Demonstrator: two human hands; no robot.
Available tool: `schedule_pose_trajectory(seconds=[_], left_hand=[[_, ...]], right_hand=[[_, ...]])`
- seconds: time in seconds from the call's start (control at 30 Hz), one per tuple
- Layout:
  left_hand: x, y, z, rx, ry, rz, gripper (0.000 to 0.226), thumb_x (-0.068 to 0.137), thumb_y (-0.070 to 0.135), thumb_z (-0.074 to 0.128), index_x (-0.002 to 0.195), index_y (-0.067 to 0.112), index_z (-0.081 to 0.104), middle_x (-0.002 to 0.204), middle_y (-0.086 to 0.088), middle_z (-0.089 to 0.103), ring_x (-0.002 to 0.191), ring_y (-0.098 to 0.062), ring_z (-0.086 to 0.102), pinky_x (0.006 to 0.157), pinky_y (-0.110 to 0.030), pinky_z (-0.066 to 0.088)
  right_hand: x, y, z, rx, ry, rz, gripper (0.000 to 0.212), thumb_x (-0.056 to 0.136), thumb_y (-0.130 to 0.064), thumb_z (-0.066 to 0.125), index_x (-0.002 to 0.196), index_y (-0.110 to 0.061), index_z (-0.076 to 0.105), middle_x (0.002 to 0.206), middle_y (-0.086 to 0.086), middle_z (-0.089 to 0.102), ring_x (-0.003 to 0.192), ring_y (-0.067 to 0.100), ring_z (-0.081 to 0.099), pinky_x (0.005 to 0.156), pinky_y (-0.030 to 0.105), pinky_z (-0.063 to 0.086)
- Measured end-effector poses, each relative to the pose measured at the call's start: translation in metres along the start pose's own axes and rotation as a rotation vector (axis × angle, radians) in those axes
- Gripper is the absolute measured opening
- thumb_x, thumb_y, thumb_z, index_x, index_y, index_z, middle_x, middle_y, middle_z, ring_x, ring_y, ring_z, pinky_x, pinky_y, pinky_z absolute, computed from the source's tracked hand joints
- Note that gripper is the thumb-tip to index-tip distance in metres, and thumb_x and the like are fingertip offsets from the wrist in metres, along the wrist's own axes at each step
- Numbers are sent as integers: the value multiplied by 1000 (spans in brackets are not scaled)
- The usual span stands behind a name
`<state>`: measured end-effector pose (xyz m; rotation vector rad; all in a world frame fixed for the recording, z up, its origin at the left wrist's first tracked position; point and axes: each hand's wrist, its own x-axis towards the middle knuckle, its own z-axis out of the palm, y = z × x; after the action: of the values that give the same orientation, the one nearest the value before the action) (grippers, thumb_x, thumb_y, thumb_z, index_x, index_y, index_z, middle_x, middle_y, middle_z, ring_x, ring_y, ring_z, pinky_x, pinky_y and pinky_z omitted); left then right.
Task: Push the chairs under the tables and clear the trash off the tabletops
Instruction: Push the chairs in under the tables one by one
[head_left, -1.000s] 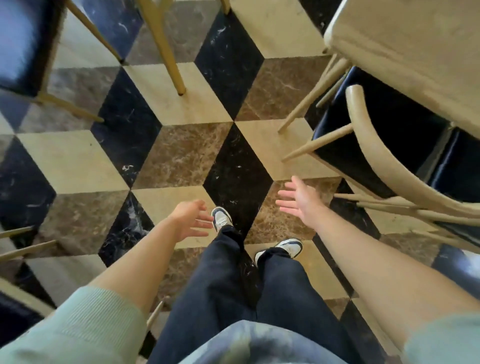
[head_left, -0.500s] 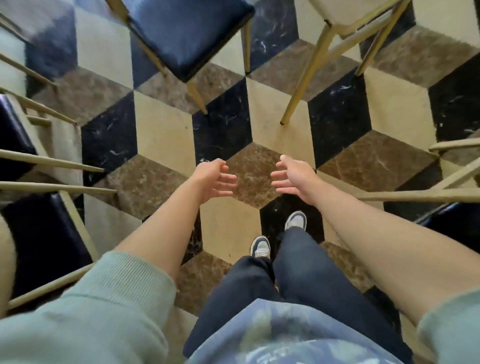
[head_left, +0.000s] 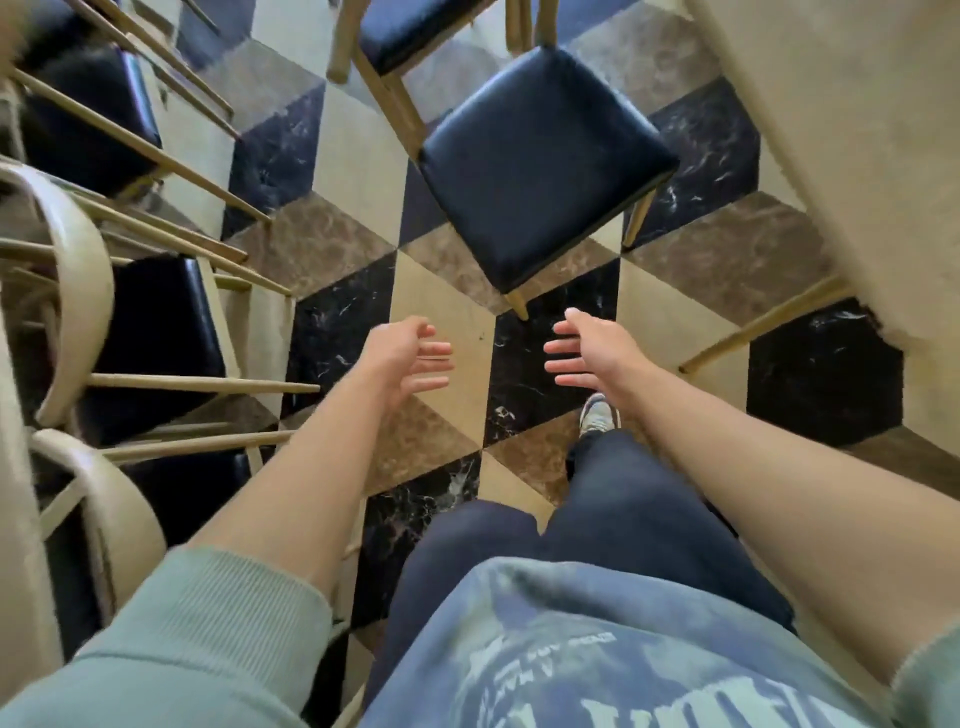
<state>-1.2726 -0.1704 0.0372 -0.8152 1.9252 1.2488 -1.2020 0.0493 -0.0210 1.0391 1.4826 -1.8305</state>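
Observation:
A chair with a dark padded seat (head_left: 540, 166) and pale wooden legs stands out in the aisle just ahead of me. My left hand (head_left: 405, 353) and my right hand (head_left: 587, 353) are stretched out in front, palms facing each other, fingers apart, holding nothing. Both hang a short way below the seat's near corner and touch nothing. A cream table (head_left: 841, 171) runs down the right side; only its edge and one leg show. No trash is visible.
Two curved-back chairs (head_left: 78, 291) with dark seats crowd the left side, their spindles and legs jutting toward the aisle. Another dark seat (head_left: 410, 26) sits at the top. Patterned marble floor (head_left: 441, 332) lies between them. My legs and one shoe (head_left: 597, 415) are below.
I have walked forward and turned; the dark-seated chair now sits much closer and more to the right. The table on the right has come into view. Both hands stay open and raised.

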Motion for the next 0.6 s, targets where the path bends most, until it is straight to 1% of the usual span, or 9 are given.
schedule_pose_trajectory(seconds=[0.1,0.17,0.27,0.4,0.5,0.53,0.57,0.6], left_hand=[[13,50,-31,-122,71,62,24,106,30,47,110,11,61,114,-19,72,104,-34,72,90,-52,60],[28,75,-50,-171,81,74,24,105,30,48,114,12,62,115,-19,72,104,-34,72,91,-52,60],[60,107,-86,-236,77,60,25,103,28,50,115,10,62,116,-21,72,104,-37,72,90,-54,60],[120,148,-147,-285,65,52,26,103,28,50,115,8,62,112,-20,73,104,-38,72,93,-56,58],[173,176,-201,-289,26,81,24,105,26,48,114,9,62,107,-17,73,100,-34,72,88,-52,60],[192,190,-221,-265,-8,78,21,106,25,47,111,10,62,104,-16,73,98,-33,72,84,-50,60],[206,200,-238,-242,-27,74,20,106,24,47,109,11,62,103,-16,73,96,-33,72,81,-48,60],[217,207,-255,-225,-26,73,20,105,23,47,109,10,63,102,-16,73,95,-32,71,79,-46,59]], right_hand=[[19,-59,32,-73,-20,-26,42,107,-43,38,128,-14,61,120,9,69,104,25,70,91,41,57],[34,-94,56,-81,-29,-28,38,107,-42,39,122,-15,62,119,10,69,106,26,68,96,44,55],[62,-145,96,-89,-24,-45,34,106,-41,42,115,-16,63,119,12,69,108,29,68,99,47,54],[106,-205,167,-94,-7,-53,35,106,-40,43,118,-14,64,120,14,69,110,29,67,94,43,55],[139,-251,231,-58,27,-50,34,106,-39,43,118,-14,64,125,15,68,113,29,66,90,38,56],[152,-266,253,-21,63,-42,34,106,-39,43,119,-14,63,128,17,67,115,29,66,92,40,56],[161,-280,270,11,82,-28,35,106,-39,44,121,-13,63,131,19,65,117,31,66,98,44,56],[168,-292,288,35,89,-20,37,106,-39,44,124,-12,62,132,21,64,119,33,65,102,47,54]])
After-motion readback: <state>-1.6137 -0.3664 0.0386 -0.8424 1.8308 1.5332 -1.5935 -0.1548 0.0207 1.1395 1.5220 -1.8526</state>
